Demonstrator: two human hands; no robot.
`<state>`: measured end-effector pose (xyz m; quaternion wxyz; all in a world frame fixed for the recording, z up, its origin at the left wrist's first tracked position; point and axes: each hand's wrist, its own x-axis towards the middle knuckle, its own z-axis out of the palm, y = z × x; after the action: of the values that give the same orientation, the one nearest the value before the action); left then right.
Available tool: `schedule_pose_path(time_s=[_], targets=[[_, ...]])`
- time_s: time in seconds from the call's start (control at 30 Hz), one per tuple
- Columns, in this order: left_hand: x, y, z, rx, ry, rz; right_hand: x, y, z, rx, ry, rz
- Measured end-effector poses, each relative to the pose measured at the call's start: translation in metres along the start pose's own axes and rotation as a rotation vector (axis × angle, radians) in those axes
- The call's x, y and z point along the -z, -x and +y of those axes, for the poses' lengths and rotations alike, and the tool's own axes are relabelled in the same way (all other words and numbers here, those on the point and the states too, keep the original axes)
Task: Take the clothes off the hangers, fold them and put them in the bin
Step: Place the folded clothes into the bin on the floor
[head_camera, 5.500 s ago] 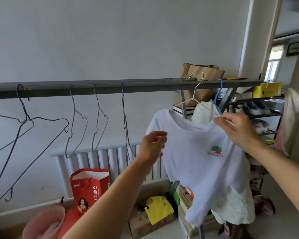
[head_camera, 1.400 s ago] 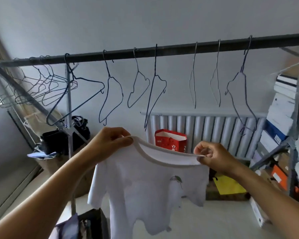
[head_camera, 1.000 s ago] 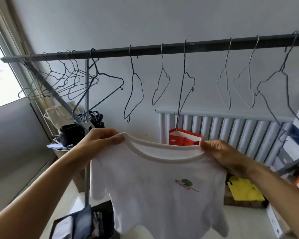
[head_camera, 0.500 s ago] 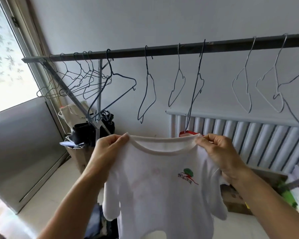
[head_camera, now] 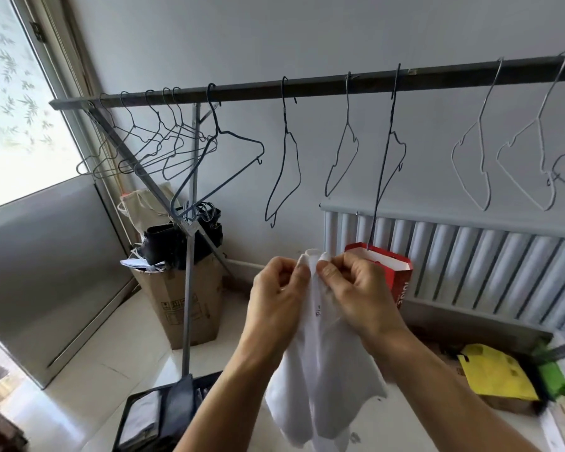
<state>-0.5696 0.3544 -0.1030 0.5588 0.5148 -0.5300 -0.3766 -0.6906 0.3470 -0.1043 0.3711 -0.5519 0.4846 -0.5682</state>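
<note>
A white T-shirt (head_camera: pixel 323 380) hangs folded in half lengthwise in front of me. My left hand (head_camera: pixel 274 295) and my right hand (head_camera: pixel 356 288) pinch its top edge, knuckles almost touching. Below, at the lower left, stands a black bin (head_camera: pixel 134 429) with folded clothes inside. Several bare wire hangers (head_camera: pixel 287 164) hang from the dark clothes rail (head_camera: pixel 307 88) above my hands.
A radiator (head_camera: pixel 470 262) runs along the wall at the right, with a red paper bag (head_camera: pixel 395 272) in front of it. A cardboard box (head_camera: pixel 183 298) topped by black bags stands by the rack's upright post (head_camera: pixel 190 256). A yellow bag (head_camera: pixel 499 373) lies lower right.
My hands have come together, bringing the shirt's shoulders to meet and folding it in half. Earlier it came off its hanger; the view has swung left.
</note>
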Motion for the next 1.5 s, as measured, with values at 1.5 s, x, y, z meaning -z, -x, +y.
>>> schedule_pose_path(time_s=[1.5], targets=[[0.016,-0.033,0.036,-0.266,-0.214,-0.484,0.077,-0.005,-0.015,0.073,0.053,-0.424]])
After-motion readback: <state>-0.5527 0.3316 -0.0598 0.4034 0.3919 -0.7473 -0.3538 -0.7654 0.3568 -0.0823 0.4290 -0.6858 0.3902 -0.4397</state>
